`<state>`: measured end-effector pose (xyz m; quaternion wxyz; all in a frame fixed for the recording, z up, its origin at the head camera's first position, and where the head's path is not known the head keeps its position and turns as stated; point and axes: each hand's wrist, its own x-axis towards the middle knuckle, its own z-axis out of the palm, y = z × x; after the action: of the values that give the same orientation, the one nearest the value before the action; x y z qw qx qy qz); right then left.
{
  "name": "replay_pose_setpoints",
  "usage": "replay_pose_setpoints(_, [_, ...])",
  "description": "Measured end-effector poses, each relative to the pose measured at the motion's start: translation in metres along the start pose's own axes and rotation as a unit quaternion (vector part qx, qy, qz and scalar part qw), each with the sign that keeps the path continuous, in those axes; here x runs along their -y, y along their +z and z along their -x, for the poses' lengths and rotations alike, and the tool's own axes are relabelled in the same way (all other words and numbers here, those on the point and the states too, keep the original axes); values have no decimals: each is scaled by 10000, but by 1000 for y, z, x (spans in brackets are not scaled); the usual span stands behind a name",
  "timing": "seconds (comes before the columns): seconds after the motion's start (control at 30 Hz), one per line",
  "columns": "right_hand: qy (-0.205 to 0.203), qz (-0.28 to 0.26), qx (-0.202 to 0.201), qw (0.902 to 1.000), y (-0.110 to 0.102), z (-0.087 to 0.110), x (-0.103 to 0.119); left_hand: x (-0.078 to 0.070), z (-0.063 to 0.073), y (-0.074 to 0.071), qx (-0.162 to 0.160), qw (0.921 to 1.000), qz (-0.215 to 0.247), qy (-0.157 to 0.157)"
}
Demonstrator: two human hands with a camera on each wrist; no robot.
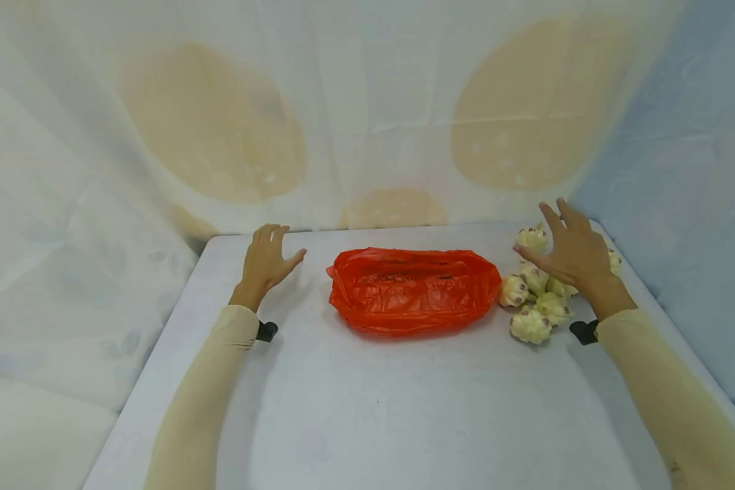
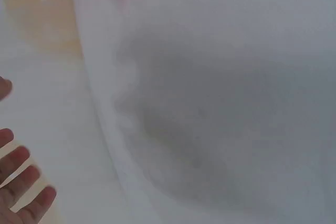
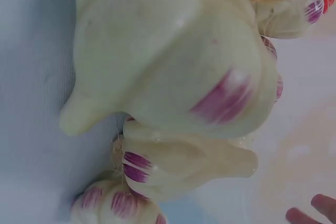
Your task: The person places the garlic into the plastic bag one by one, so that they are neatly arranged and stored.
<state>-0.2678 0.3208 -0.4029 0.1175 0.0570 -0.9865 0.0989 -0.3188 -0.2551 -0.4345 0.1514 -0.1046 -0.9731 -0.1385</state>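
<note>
A red plastic bag [image 1: 414, 291] with dark print lies in the middle of the white table. My left hand [image 1: 266, 261] hovers to the left of the bag, fingers spread and holding nothing. In the left wrist view its fingers [image 2: 35, 203] show at the lower left edge, and a bit of the red bag is at the top. My right hand [image 1: 572, 253] is over a pile of garlic bulbs [image 1: 530, 324] beside the bag, its fingers extended and apart. The right wrist view shows a pale, purple-streaked garlic bulb [image 3: 168, 51] up close, with fingertips [image 3: 324, 206] at the lower right.
The white table [image 1: 380, 415] meets a pale cloth backdrop [image 1: 373, 122] with tan round patches at the back. Cloth also hangs along the left side, and a bluish cloth [image 1: 698, 204] along the right. Each wrist wears a small black device [image 1: 267, 331].
</note>
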Motion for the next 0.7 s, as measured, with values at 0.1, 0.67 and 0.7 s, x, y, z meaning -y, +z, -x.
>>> replay_pose_setpoints(0.1, [131, -507, -289, 9982, -2, 1, -6, -8, 0, -5, -200, 9969, 767, 20])
replay_pose_setpoints(0.67, [1324, -1370, -226, 9814, 14, 24, -56, -70, 26, 7, 145, 8846, 4413, 1501])
replay_pose_setpoints(0.7, [1350, -1371, -160, 9812, 15, 25, -57, -75, 28, 6, 211, 8837, 4403, 1574])
